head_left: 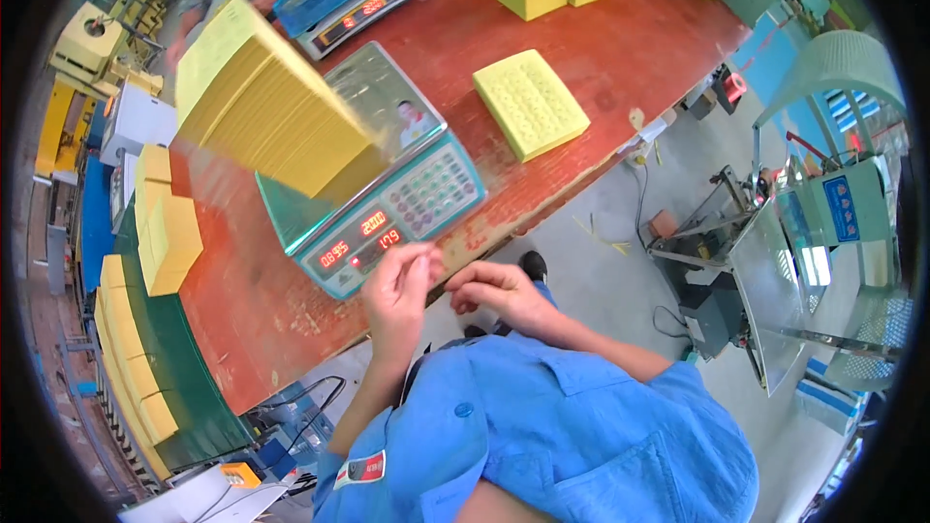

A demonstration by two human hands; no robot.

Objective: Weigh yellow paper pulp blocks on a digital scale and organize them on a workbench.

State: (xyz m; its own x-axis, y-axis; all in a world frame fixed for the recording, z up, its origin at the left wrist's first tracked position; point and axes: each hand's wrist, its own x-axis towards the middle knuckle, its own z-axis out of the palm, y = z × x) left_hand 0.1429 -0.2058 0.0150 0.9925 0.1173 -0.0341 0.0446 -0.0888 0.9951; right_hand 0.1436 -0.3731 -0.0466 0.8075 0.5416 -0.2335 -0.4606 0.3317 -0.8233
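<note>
Yellow stack (pixel 281 107) is slanting lengthwise, far-left to near-right, forward-left of the nearer left hand (pixel 400 286), curled like the right hand (pixel 504 295), grip unclear.

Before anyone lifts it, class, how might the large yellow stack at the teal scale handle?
The large yellow stack is probably heavy, being bulky. Thin layers along its side suggest it may fan apart. Its flat faces make rolling unlikely.
</note>
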